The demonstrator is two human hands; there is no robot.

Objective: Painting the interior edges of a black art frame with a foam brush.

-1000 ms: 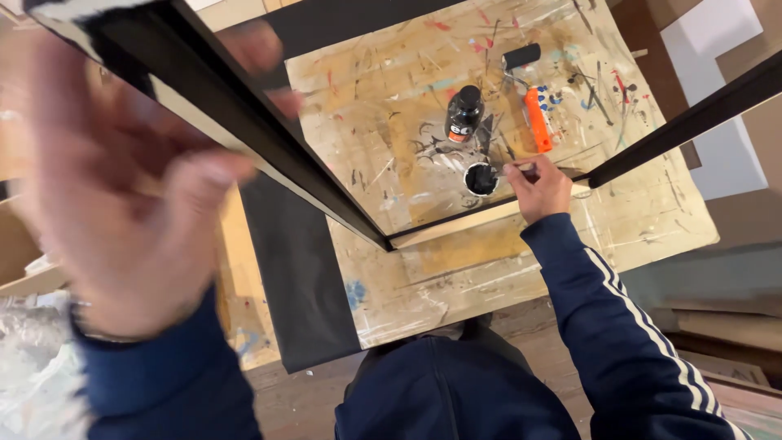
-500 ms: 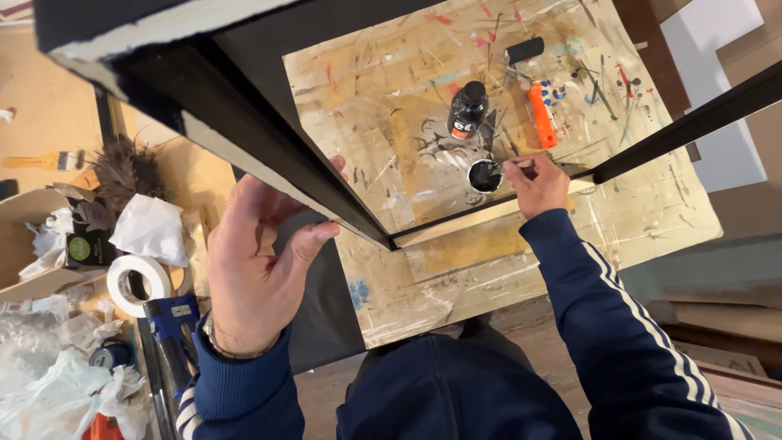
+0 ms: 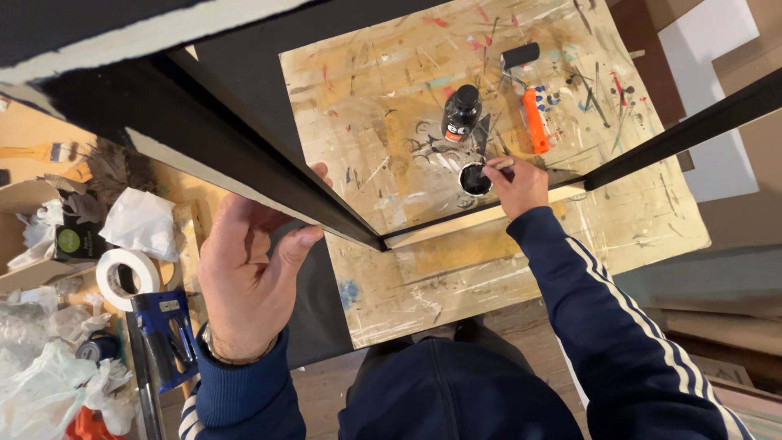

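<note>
My left hand [image 3: 248, 273] grips the left bar of a large black frame [image 3: 244, 155] near its lower corner, thumb on the pale wooden underside. The frame's other bar [image 3: 676, 130] runs up to the right. Below it lies a paint-stained board [image 3: 383, 122]. My right hand [image 3: 515, 186] holds a small brush [image 3: 497, 167] with its tip at a small round cup of black paint [image 3: 474, 179] on the board. A black bottle [image 3: 461, 112] stands just behind the cup. An orange-handled paint roller [image 3: 533, 114] lies to its right.
On the left are a white tape roll [image 3: 126, 275], a blue hand tool [image 3: 167, 334], crumpled white paper [image 3: 142, 224], a feather duster [image 3: 114, 171], a flat brush [image 3: 41, 152] and plastic bags [image 3: 41, 383]. White and brown panels [image 3: 717, 49] lean at the right.
My left hand has dropped away from the camera and now sits lower along the frame bar near its corner. My right hand stays at the paint cup with the brush.
</note>
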